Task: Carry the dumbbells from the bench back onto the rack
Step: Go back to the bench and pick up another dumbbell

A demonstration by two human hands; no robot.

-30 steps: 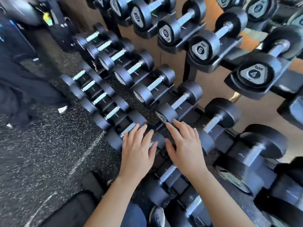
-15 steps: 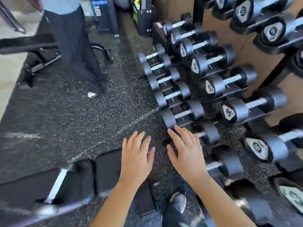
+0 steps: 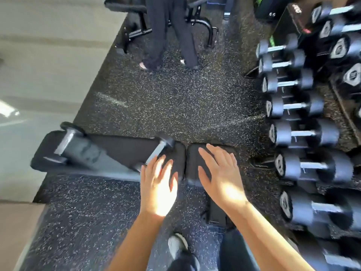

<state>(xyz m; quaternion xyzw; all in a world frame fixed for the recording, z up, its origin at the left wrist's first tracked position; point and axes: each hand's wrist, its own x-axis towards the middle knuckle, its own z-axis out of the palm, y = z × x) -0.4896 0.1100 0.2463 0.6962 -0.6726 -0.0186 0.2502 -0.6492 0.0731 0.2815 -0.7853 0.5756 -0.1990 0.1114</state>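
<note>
A black padded bench (image 3: 121, 147) lies across the floor in front of me. Two dumbbells rest on it, both blurred. One dumbbell (image 3: 65, 142) is at the bench's left end. The other dumbbell (image 3: 159, 148) lies near the gap between the pads, just above my left hand (image 3: 158, 186). My left hand is flat with fingers apart and holds nothing. My right hand (image 3: 220, 173) hovers spread over the smaller pad (image 3: 192, 163), also empty. The rack (image 3: 289, 118) of black dumbbells with steel handles runs down the right side.
A person in dark trousers (image 3: 170, 36) stands at the top on the speckled rubber floor (image 3: 175, 102), by a black metal frame (image 3: 203, 24). My shoe (image 3: 176, 245) shows at the bottom. Pale flooring (image 3: 48, 65) lies to the left.
The view has swung left from the rack to the bench, which now sits under my hands. Both hands have stayed spread and empty.
</note>
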